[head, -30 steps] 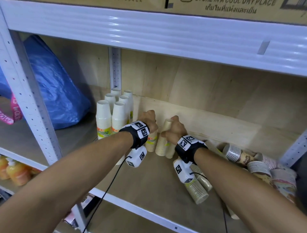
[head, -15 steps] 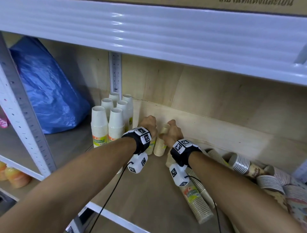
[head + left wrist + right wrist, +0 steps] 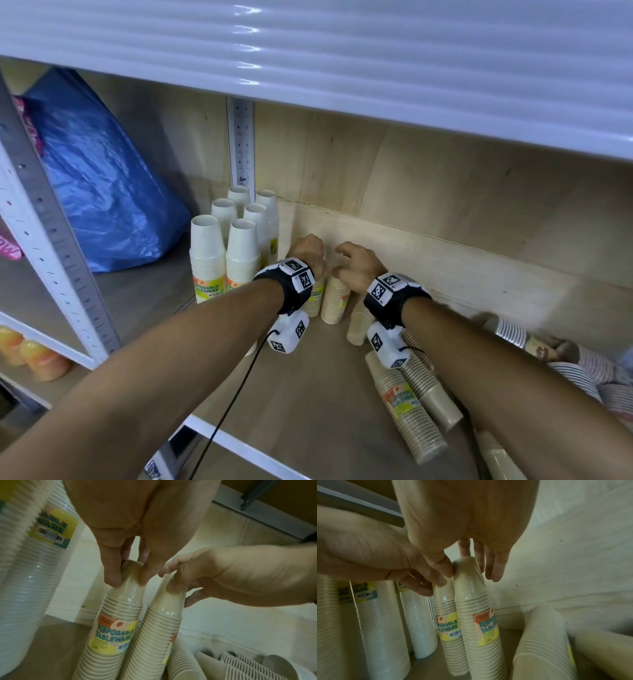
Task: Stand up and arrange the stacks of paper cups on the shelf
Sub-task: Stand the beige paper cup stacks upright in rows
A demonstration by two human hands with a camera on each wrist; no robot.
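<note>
Two wrapped stacks of beige paper cups stand upright side by side near the back wall of the shelf. My left hand (image 3: 310, 255) pinches the top of the left beige stack (image 3: 116, 628) from above with thumb and fingers (image 3: 111, 577). My right hand (image 3: 346, 263) curls over the top of the right beige stack (image 3: 481, 615); its thumb (image 3: 447, 569) touches the cup and the fingers reach behind it. A third beige stack (image 3: 358, 327) stands just right of them, partly hidden by my right wrist.
Several white cup stacks (image 3: 239, 246) stand upright to the left, by the shelf post (image 3: 243, 144). More beige stacks (image 3: 407, 404) lie on the shelf board under my right forearm. Striped cups (image 3: 510, 332) lie at the right. A blue bag (image 3: 102, 192) fills the left bay.
The right beige stack leaned earlier and now stands upright against the left one. My right hand's fingers have spread and loosened over its top. The left hand keeps its grip.
</note>
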